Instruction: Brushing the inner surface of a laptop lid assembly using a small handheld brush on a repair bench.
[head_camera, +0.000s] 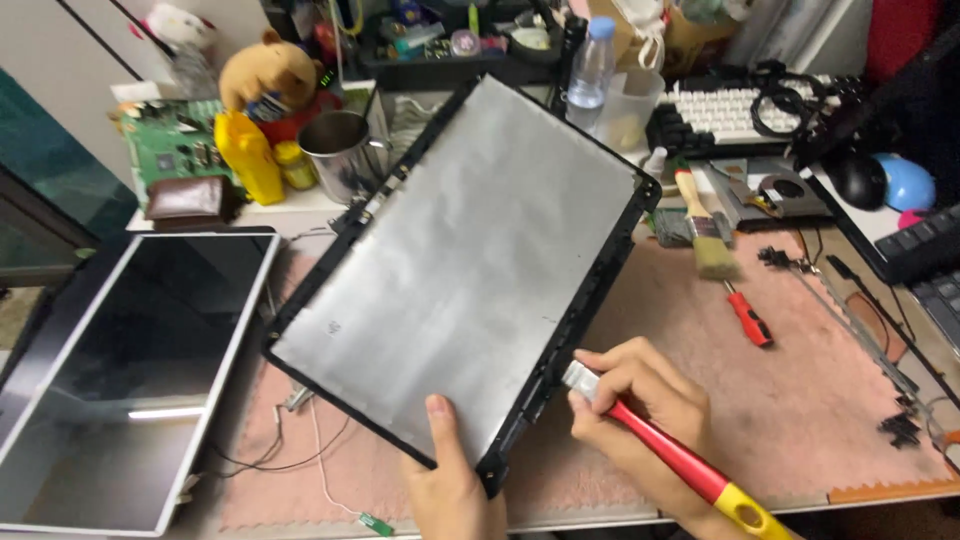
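Observation:
My left hand (455, 485) grips the near corner of a large black laptop lid frame (570, 325), thumb on its grey foil-backed panel (470, 250). The lid is tilted up over the pink work mat (800, 400). My right hand (640, 415) holds a tool with a red and yellow handle (690, 465). Its pale flat tip (580, 378) touches the frame's right edge near the bottom corner.
A loose display panel (130, 370) lies at left. A paintbrush (705, 225), a small red screwdriver (748, 318), metal hinge brackets (850, 320) and thin wires (310, 450) lie on the mat. Behind stand a steel cup (335, 155), yellow bottle (250, 155), water bottle (590, 70) and keyboard (720, 110).

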